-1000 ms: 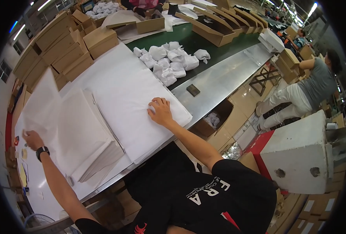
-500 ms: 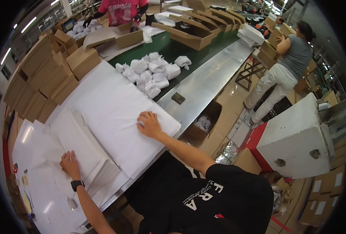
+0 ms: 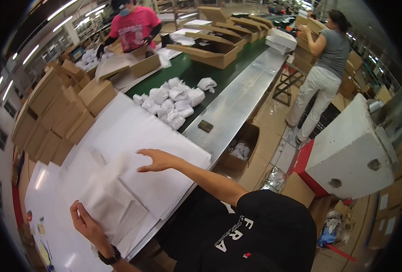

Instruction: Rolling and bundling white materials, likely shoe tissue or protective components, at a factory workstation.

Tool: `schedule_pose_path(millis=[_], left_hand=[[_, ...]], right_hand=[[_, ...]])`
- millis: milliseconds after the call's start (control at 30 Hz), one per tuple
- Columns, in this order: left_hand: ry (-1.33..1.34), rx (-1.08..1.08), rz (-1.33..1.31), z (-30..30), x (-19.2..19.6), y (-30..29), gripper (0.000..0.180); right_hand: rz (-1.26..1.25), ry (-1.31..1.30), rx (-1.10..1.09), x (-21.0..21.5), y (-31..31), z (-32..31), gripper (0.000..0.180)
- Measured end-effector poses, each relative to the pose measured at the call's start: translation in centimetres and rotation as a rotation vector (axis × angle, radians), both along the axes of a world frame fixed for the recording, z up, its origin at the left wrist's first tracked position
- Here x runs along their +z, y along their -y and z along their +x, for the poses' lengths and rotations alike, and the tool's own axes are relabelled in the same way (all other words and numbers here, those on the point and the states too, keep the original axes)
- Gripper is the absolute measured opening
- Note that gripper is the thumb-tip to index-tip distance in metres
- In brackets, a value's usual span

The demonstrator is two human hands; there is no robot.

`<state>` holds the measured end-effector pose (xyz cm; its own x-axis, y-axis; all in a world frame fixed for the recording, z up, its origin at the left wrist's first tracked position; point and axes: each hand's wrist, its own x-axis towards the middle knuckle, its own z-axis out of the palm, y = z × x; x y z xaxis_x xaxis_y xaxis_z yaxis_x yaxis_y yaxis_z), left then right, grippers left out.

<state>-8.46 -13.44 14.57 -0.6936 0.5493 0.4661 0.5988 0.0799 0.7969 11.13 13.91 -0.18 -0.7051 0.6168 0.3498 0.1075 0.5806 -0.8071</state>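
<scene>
A large stack of white paper sheets covers the near end of the work table. On its left part lies a smaller pile of thin white paper, its top sheets lifted and smeared by motion. My left hand is at the left edge of this thin paper, fingers stretched and thumb apart. Over the large stack, just right of the raised paper, my right hand hovers with thumb and fingers spread, holding nothing.
White wrapped bundles sit on a green belt beyond the stack. A small dark flat object lies on the metal ledge. Brown boxes are piled at left. Two co-workers stand farther off, near open cartons.
My right hand has come back left and nearer, off the large stack. My left hand has shifted down to the thin paper's left edge. The thin sheets between my hands have lifted.
</scene>
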Motion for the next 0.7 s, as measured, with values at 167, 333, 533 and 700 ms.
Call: schedule_pose_path(millis=[167, 333, 533, 700], left_hand=[[0.050, 0.038, 0.647, 5.9, -2.3, -4.7, 0.023], [-0.410, 0.177, 0.329, 2.2, -14.6, -5.6, 0.024], [-0.088, -0.148, -0.093, 8.5, -17.2, -7.2, 0.010], [-0.153, -0.312, -0.223, 13.2, -22.8, -14.1, 0.012]], right_hand=[[-0.868, -0.106, 0.651, 2.4, 8.1, -4.0, 0.059], [-0.635, -0.518, 0.457, 3.8, 9.6, -2.6, 0.056], [-0.163, -0.298, -0.215, 0.3, -1.6, 0.8, 0.049], [-0.205, -0.519, -0.503, -9.6, -5.5, 1.9, 0.076]])
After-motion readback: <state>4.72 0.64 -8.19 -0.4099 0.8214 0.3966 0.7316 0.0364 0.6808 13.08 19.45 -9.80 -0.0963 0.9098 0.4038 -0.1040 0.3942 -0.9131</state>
